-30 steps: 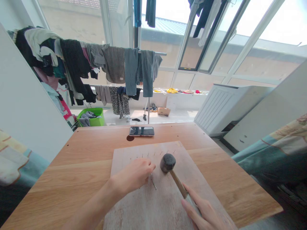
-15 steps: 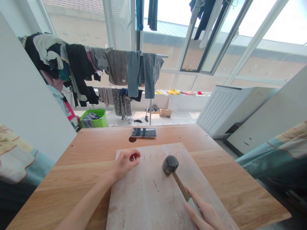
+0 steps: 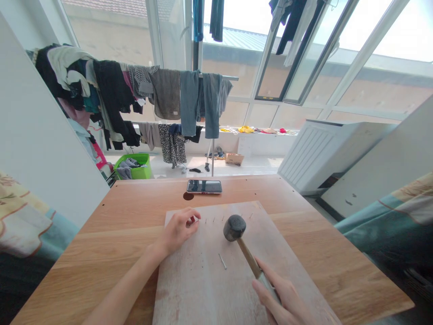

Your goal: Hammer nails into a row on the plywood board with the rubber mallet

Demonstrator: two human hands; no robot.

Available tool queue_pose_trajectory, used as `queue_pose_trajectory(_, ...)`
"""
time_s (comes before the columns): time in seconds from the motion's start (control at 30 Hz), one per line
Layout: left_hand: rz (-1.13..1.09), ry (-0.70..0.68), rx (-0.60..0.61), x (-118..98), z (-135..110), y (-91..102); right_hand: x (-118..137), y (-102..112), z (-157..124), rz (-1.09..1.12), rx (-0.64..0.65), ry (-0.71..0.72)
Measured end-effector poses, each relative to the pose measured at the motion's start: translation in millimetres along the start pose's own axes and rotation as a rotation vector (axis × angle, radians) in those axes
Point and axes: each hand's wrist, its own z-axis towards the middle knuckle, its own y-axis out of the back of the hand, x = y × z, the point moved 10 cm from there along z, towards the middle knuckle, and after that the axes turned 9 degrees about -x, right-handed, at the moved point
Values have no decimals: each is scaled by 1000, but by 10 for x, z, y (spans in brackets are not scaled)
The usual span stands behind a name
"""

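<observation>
A pale wooden board [image 3: 203,289] lies on the wooden table [image 3: 118,225]. Several small nails [image 3: 214,220] stand in a row near the board's far edge. My left hand [image 3: 178,228] rests at the board's far left, fingers pinched on something small at the left end of that row, probably a nail. My right hand [image 3: 287,300] grips the wooden handle of a black rubber mallet [image 3: 236,227], whose head hangs just above the board, right of the left hand. A loose nail [image 3: 222,261] lies flat on the board between the hands.
A dark phone [image 3: 204,186] lies at the table's far edge beside a round hole [image 3: 188,196]. Beyond stand a loaded clothes rack [image 3: 135,90], a green basket [image 3: 133,165] and a white radiator [image 3: 318,149]. Patterned fabric [image 3: 389,221] lies at the right.
My left hand let go near the board's middle, left a nail lying there, and moved to the far left nail row. The mallet head shifted slightly left and up.
</observation>
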Motion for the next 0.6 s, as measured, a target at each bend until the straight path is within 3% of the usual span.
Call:
queue_pose_trajectory(0.1, -19, 31, 1, 56, 3, -9, 140, -208, 111, 55, 90, -92)
queue_pose_trajectory(0.23, -61, 72, -14, 93, 10, -7, 448, -578, 190, 203, 326, -247)
queue_pose_trajectory(0.4, -75, 45, -32, 49, 22, 0, 834, -748, 321, 265, 376, -192)
queue_pose_trajectory(0.6, -67, 15, -48, 22, 27, 29, 833, -868, 304, 217, 435, -172)
